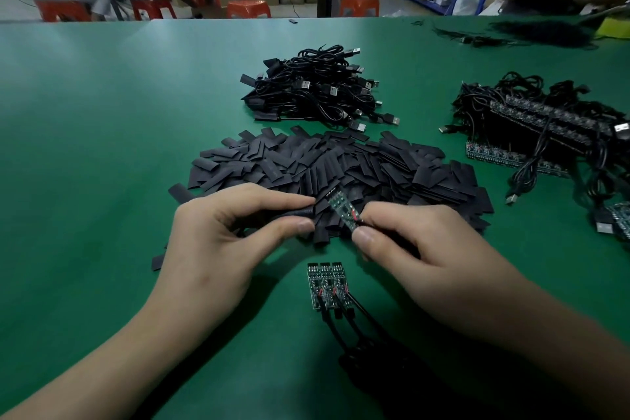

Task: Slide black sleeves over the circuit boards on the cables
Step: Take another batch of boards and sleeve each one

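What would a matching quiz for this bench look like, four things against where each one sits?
Things: 1 sleeve pile; 2 three bare boards; 3 USB cable heap; 4 single board.
Places: A near edge, between the forearms; B pinched in the right hand; C behind the sleeve pile; D spread over the middle of the green mat.
Pairs: 1-D, 2-A, 3-C, 4-B.

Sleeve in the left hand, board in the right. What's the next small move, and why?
Probably turn the circuit board's free end toward the sleeve's opening and start it in. The right hand pinches the board at its wired end, and the board is bare; the left hand pinches the sleeve just beside it, not yet over it.
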The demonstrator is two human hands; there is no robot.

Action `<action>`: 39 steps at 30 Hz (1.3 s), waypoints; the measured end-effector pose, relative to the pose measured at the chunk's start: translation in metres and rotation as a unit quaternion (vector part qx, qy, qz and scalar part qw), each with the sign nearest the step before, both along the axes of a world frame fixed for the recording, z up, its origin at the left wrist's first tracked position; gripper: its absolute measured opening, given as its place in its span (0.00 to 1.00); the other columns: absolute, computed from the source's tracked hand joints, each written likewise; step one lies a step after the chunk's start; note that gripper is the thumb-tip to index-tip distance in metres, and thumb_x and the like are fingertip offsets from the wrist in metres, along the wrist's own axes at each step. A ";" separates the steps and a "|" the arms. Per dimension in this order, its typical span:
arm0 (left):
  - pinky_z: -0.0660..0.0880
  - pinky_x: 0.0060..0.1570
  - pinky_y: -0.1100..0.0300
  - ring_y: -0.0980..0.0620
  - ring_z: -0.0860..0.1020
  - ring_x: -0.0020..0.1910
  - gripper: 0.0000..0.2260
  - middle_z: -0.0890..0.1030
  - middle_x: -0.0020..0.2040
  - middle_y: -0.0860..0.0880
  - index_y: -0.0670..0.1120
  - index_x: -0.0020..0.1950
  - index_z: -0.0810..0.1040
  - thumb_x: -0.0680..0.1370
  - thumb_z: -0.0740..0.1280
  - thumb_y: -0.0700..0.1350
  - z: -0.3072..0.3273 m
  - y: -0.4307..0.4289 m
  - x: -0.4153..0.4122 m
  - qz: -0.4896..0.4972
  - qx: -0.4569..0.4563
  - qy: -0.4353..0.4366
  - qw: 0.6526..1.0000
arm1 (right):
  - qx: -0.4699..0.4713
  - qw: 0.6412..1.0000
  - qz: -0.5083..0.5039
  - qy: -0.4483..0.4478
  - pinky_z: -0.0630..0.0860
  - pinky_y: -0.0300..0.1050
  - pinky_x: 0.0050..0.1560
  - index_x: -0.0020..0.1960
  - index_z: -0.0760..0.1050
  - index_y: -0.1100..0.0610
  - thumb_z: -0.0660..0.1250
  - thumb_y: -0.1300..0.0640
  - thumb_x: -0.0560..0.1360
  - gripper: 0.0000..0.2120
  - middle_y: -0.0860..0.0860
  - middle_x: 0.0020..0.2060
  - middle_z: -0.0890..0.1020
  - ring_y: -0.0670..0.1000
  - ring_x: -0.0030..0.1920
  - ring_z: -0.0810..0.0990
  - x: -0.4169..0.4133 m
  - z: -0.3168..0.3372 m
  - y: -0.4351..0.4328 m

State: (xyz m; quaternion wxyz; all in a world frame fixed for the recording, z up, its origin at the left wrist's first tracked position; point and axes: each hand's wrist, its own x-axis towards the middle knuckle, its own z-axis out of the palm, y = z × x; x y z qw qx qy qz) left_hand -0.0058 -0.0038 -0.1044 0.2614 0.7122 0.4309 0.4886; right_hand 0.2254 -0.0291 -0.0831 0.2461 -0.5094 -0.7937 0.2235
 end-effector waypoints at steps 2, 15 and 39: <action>0.77 0.48 0.67 0.59 0.84 0.44 0.09 0.87 0.44 0.58 0.58 0.50 0.87 0.71 0.75 0.53 0.000 0.001 -0.001 -0.007 -0.002 -0.003 1.000 | -0.004 0.999 0.021 -0.033 0.70 0.54 0.36 0.42 0.66 0.51 0.54 0.38 0.80 0.18 0.51 0.34 0.74 0.51 0.35 0.73 0.000 0.000 0.000; 0.76 0.50 0.66 0.56 0.84 0.47 0.09 0.85 0.46 0.57 0.51 0.51 0.88 0.72 0.76 0.50 0.004 0.003 -0.007 -0.110 0.072 0.148 0.980 | -0.057 0.986 0.083 -0.131 0.69 0.51 0.35 0.41 0.67 0.50 0.53 0.36 0.80 0.19 0.49 0.34 0.74 0.49 0.35 0.73 0.007 0.003 0.004; 0.76 0.49 0.63 0.60 0.83 0.46 0.10 0.84 0.47 0.59 0.52 0.53 0.88 0.73 0.76 0.52 0.007 0.002 -0.008 -0.141 0.105 0.214 0.961 | -0.160 0.978 0.120 -0.065 0.66 0.42 0.35 0.39 0.72 0.46 0.61 0.44 0.82 0.14 0.44 0.30 0.73 0.42 0.30 0.69 0.016 0.010 0.011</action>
